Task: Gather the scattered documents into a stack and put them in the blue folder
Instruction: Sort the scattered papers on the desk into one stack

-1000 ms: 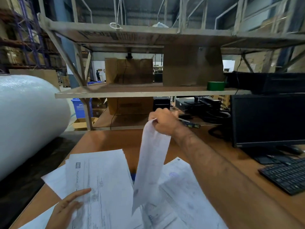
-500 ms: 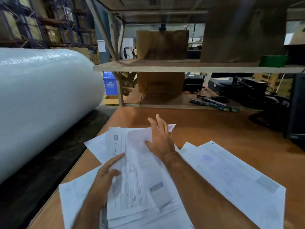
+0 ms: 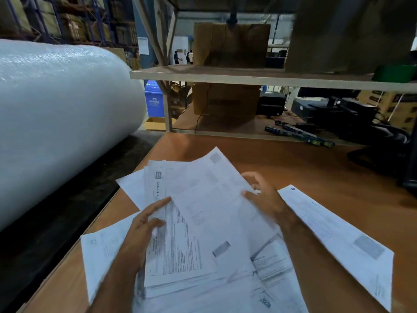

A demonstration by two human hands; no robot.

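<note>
Several white printed documents lie overlapping on the wooden table (image 3: 293, 168). The top sheet (image 3: 209, 199) is tilted, its far corner lifted off the pile. My right hand (image 3: 264, 197) grips this sheet at its right edge, thumb on top and fingers curled behind. My left hand (image 3: 144, 227) rests with straight fingers on the printed sheet (image 3: 176, 249) under it. One sheet (image 3: 338, 231) lies apart at the right, another (image 3: 103, 251) sticks out at the left. No blue folder is visible.
A huge roll of bubble wrap (image 3: 56, 123) fills the left side beside the table. A low metal shelf (image 3: 248, 77) with cardboard boxes (image 3: 228, 100) crosses the back. Black cables and equipment (image 3: 361, 123) crowd the back right, with tools (image 3: 300, 136) on the shelf board.
My right hand laid down the hanging sheet, pressed it flat, and now grips the right edge of the top sheet. The camera dropped and swung left. My left hand stayed on the pile.
</note>
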